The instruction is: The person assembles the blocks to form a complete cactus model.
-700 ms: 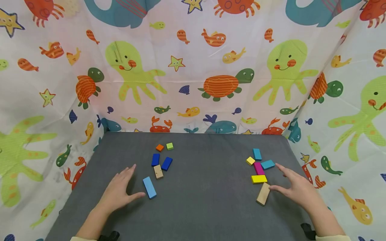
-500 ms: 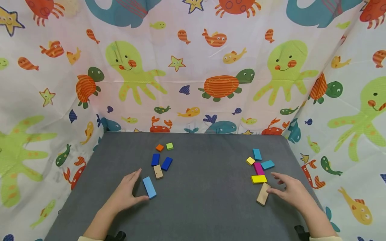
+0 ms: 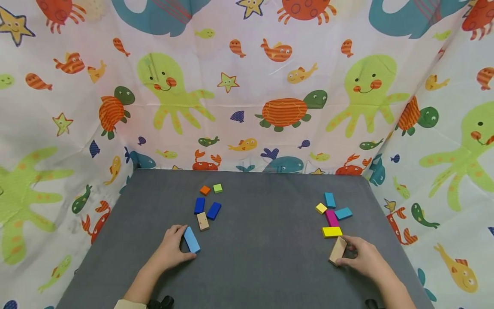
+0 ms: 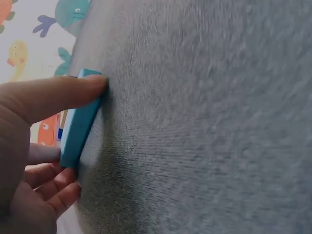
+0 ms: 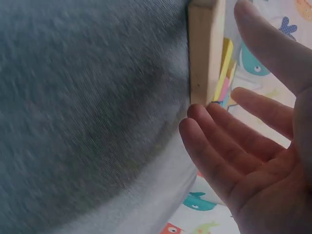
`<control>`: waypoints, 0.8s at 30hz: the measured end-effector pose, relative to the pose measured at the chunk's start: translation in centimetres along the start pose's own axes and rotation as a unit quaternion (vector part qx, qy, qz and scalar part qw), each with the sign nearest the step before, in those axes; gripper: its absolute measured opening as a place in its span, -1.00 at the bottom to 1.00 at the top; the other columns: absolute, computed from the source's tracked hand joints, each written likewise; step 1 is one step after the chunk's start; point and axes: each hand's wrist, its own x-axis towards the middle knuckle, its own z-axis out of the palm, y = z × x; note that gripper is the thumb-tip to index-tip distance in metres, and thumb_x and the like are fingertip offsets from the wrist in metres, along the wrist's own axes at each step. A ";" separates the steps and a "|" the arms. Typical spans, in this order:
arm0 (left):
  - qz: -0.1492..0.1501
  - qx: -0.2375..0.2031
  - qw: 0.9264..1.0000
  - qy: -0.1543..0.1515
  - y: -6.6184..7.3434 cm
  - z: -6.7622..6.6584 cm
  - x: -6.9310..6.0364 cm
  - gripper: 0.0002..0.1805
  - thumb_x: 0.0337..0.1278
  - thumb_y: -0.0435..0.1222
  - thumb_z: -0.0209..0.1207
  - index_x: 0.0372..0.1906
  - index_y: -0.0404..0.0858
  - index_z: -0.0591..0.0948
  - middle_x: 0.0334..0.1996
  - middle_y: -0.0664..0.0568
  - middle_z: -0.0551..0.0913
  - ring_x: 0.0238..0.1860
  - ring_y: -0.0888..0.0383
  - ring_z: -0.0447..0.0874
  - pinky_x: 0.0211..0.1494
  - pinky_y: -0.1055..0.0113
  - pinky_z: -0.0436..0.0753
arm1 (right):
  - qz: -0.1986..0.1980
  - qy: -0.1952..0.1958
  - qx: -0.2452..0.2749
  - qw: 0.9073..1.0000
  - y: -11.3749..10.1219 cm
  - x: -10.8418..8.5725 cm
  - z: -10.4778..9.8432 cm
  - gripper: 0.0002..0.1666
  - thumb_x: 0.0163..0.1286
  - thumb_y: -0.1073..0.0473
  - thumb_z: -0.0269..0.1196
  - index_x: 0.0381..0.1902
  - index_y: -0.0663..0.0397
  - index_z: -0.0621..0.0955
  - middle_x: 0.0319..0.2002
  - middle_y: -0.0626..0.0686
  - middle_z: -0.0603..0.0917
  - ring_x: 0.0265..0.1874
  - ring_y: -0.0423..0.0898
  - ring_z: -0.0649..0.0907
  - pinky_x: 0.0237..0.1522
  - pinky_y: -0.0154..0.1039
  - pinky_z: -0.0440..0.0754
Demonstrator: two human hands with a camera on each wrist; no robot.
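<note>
My left hand (image 3: 170, 251) pinches a light blue block (image 3: 191, 240) lengthwise; in the left wrist view the thumb of the hand (image 4: 39, 131) lies over one end of the blue block (image 4: 80, 124), with fingertips at the other. Around a plain wooden block (image 3: 337, 251) my right hand (image 3: 364, 257) is spread, thumb near its lower end and index finger near its upper end. The right wrist view has the hand (image 5: 263, 146) with relaxed fingers, a gap between the thumb and the wooden block (image 5: 202, 53), and fingertips by the block's far end. Both blocks lie on the grey surface.
Beyond the left hand lie a small wooden block (image 3: 203, 221), two dark blue blocks (image 3: 199, 205), an orange cube (image 3: 205, 190) and a green cube (image 3: 218, 188). Past the right hand are yellow (image 3: 332, 232), magenta (image 3: 332, 218) and blue blocks (image 3: 343, 213). A patterned curtain (image 3: 247, 103) surrounds the table.
My left hand has moved right and its fingers have come onto the light blue block. The right hand has moved left and down, its thumb and index finger now around the wooden block.
</note>
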 end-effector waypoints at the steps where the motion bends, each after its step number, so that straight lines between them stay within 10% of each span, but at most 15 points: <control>1: -0.004 0.000 1.000 0.002 0.0 0.1 0.1 0.14 -0.27 0.00 0.60 0.45 -0.41 0.34 0.28 -0.29 0.40 0.31 -0.25 0.34 0.27 -0.19 0.46 | 0.003 0.000 -0.002 1.000 0.0 0.0 0.3 0.17 -0.11 -0.33 0.59 0.31 0.29 0.52 0.03 0.21 0.65 -0.14 0.00 0.63 -0.17 -0.01 0.65; 16: 0.007 -0.023 0.999 -0.023 3.9 0.9 -0.3 0.08 -0.35 0.04 0.61 0.42 -0.17 0.42 0.30 -0.10 0.40 0.32 -0.14 0.31 0.29 -0.25 0.40 | 0.009 -0.014 -0.018 1.000 0.3 0.2 1.3 0.33 -0.17 -0.36 0.60 0.36 0.43 0.43 0.22 0.40 0.47 0.03 0.22 0.58 0.04 0.23 0.58; 24: 0.066 -0.051 0.996 -0.029 6.8 2.3 -0.4 0.05 -0.35 0.03 0.61 0.39 -0.19 0.44 0.26 -0.04 0.42 0.29 -0.07 0.32 0.30 -0.19 0.37 | 0.031 -0.023 0.002 0.999 0.0 0.4 1.5 0.38 -0.20 -0.34 0.62 0.39 0.44 0.38 0.23 0.40 0.47 0.07 0.24 0.56 0.11 0.24 0.55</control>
